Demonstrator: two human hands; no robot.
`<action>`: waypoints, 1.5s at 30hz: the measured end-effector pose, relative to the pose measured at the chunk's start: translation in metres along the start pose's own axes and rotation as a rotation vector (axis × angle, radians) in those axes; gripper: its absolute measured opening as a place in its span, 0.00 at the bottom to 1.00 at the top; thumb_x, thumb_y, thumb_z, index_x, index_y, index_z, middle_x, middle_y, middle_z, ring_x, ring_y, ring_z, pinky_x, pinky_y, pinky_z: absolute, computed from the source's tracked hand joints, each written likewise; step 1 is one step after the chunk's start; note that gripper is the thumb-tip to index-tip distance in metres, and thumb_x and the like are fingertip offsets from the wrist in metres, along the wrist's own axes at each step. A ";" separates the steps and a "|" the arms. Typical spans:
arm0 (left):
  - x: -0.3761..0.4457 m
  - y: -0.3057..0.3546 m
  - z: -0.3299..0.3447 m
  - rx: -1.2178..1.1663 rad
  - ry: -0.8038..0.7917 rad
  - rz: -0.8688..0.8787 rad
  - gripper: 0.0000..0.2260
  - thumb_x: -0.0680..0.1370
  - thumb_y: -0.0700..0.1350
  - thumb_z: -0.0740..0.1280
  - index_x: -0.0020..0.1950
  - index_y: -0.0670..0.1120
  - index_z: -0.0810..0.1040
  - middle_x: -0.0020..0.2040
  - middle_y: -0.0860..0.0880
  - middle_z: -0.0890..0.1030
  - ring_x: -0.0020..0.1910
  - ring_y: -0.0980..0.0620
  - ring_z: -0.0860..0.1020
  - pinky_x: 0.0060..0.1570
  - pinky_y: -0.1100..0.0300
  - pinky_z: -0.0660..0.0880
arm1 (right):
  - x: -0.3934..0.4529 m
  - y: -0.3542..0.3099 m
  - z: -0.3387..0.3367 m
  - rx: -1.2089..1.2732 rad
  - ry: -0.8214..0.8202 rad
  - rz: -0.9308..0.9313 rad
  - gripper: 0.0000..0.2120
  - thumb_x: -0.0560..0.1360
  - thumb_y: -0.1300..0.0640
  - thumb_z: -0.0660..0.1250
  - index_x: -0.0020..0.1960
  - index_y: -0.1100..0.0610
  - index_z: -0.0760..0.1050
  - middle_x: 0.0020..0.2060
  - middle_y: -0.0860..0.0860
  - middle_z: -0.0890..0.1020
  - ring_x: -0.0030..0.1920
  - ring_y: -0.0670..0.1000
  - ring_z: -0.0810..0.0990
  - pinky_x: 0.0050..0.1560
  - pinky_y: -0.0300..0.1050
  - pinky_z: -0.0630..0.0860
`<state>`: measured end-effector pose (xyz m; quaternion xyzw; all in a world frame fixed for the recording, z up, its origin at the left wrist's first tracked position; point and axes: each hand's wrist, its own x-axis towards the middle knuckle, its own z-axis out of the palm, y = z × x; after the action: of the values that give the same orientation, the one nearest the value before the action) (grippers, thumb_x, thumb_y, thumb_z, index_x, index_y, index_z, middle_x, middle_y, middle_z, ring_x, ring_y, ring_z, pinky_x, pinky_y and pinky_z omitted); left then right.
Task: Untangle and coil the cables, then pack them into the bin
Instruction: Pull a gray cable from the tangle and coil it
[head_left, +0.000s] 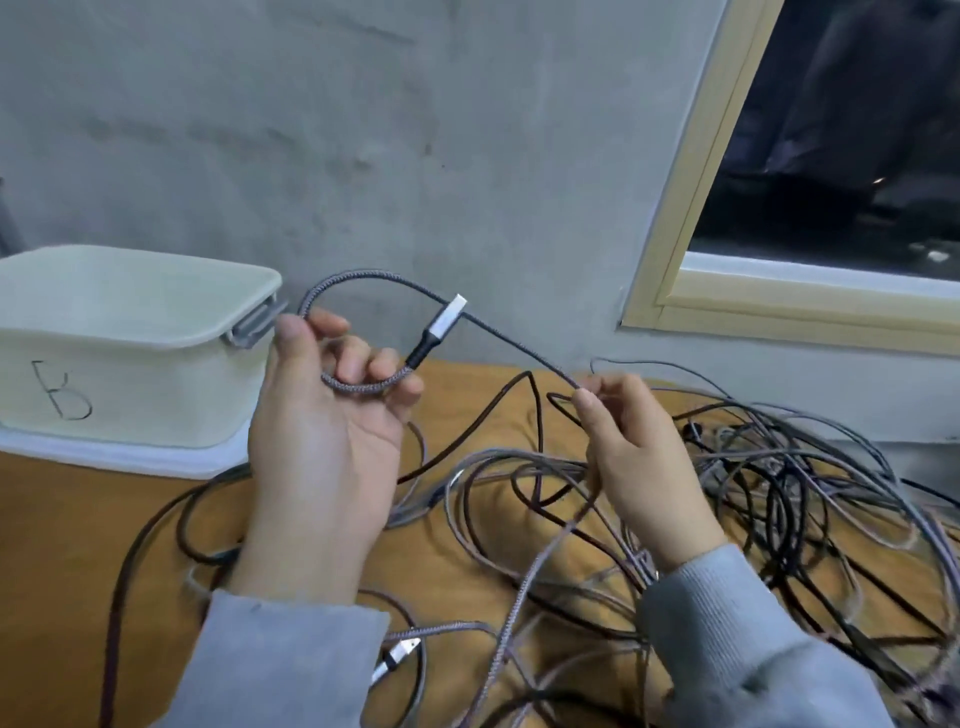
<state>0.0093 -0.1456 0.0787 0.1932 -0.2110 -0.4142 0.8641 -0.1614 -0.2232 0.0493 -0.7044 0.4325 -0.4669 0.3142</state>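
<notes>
Grey concrete wall, orange cloth surface: first coil just begun, bin not yet packed.

Left hand (322, 436) has its fingers (363, 364) curled round a small loop of the grey braided cable (358, 278), silver plug (441, 325) sticking up; right hand (639, 457) pinches the same cable further along. Most cables (753, 493) lie tangled on the cloth, and the white bin (130, 353) beside them shows nothing inside, though its floor is hidden.

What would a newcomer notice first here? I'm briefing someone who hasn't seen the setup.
Centre frame, the left hand holds a loop of grey braided cable with its silver plug, while the right hand pinches the same cable. A cable tangle sprawls right; a white bin sits left.
</notes>
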 end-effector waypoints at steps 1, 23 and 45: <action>0.002 -0.001 -0.001 -0.006 0.008 0.016 0.15 0.83 0.53 0.51 0.40 0.48 0.68 0.27 0.53 0.64 0.26 0.56 0.69 0.28 0.66 0.71 | 0.006 0.005 -0.004 -0.071 0.060 -0.015 0.06 0.77 0.53 0.65 0.42 0.53 0.72 0.32 0.48 0.75 0.29 0.41 0.71 0.34 0.39 0.71; 0.019 -0.069 -0.010 0.807 -0.179 -0.316 0.05 0.73 0.39 0.71 0.46 0.46 0.84 0.41 0.48 0.86 0.45 0.53 0.84 0.42 0.61 0.73 | 0.019 0.006 0.036 0.181 -0.147 0.214 0.23 0.78 0.46 0.59 0.26 0.49 0.76 0.19 0.41 0.73 0.23 0.37 0.71 0.23 0.27 0.63; 0.030 -0.069 -0.027 1.502 -0.357 0.160 0.09 0.76 0.52 0.64 0.53 0.59 0.81 0.40 0.63 0.80 0.43 0.66 0.77 0.47 0.63 0.72 | 0.021 0.019 0.037 -0.401 -0.253 -0.179 0.09 0.80 0.53 0.57 0.54 0.46 0.75 0.45 0.46 0.76 0.44 0.45 0.73 0.40 0.38 0.67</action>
<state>-0.0036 -0.2052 0.0265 0.6416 -0.5844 -0.1215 0.4817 -0.1291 -0.2492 0.0278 -0.8410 0.4097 -0.3058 0.1770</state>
